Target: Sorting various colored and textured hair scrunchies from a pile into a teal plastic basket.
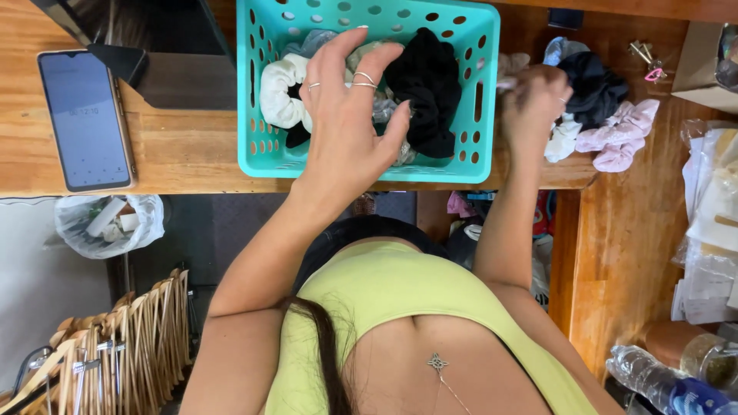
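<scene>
— Wooden worktop (192,154) all along the top of the view, with a second wooden surface (615,253) running down the right side. What sits nearest the person?

— Below the worktop's front edge, at the lower left, a bundle of wooden hangers (123,338), and above them a white plastic bag (108,223) hanging just under the edge. At the lower right corner, a plastic bottle (661,384) and a jar (707,357).

— And the hands?

— The left hand (346,123) is over the turquoise basket (477,100), fingers spread and curled down onto the scrunchies inside. It touches them, but I cannot tell whether it grips one. The right hand (534,104) is loosely clenched at the basket's right wall, pinching something small and pale; it is blurred, possibly a bit of fabric.

— Where is the basket?

— It stands at the worktop's front edge, near the middle. Inside, a cream scrunchie (280,92) lies at the left, a black scrunchie (427,84) at the right, greyish ones between them under the hand.

— Anything beside it?

— Right of the basket, near the worktop's right end, a loose pile: a dark scrunchie (592,84), a pink scrunchie (623,134), a white one below. Far left, a phone (84,119) lies flat by the front edge. Clear packets (711,223) are stacked at the right edge.
</scene>
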